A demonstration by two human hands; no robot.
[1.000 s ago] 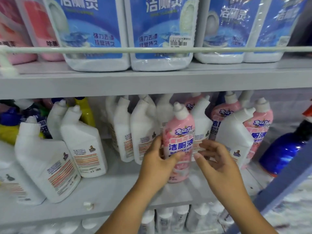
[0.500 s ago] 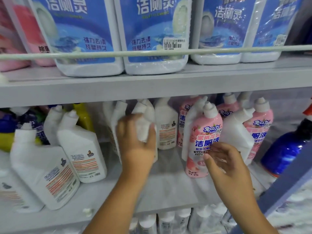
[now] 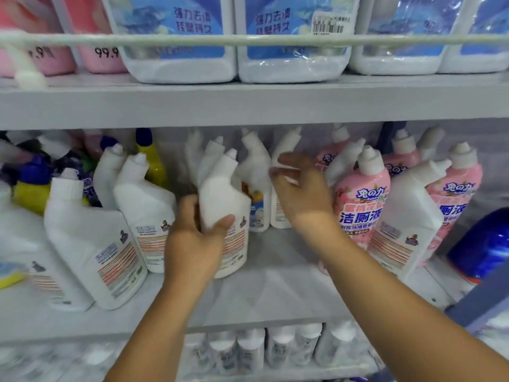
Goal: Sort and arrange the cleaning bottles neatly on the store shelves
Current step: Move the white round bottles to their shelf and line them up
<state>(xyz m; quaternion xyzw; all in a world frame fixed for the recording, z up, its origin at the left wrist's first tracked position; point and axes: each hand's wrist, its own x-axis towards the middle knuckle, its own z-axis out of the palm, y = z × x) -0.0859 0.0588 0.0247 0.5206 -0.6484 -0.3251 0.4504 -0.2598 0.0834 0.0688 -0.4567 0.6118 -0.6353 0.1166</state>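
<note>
A: Where are the hands?

B: Both reach in from the bottom of the frame toward the middle shelf [image 3: 275, 293]. The left hand [image 3: 192, 244], at centre, grips a white bottle [image 3: 224, 205] low on its body, thumb across the front and fingers curled round the back. The forearm runs up from the bottom centre.

A: Is that bottle upright?

B: Upright or nearly so, its angled neck pointing toward the upper right. Whether its base touches the shelf I cannot tell; the hand hides part of it.

A: And the right hand?

B: The right hand [image 3: 300, 188] is just right of centre, higher than the left, wrist bent, back of the hand toward the camera. Its fingers are loosely spread and blurred, at the neck of a rear white bottle [image 3: 283, 150]. It seems to hold nothing, fingers relaxed rather than closed.

A: What stands around them?

B: A pink bottle [image 3: 360, 199] just right of the right wrist, with more pink and white bottles beside it. Two white bottles [image 3: 91, 244] lean at centre left. A yellow bottle [image 3: 151, 158] stands behind them. Large blue-labelled jugs [image 3: 292, 37] fill the top shelf behind a rail [image 3: 248, 40]. A blue bottle [image 3: 484, 244] sits at the right edge.
</note>
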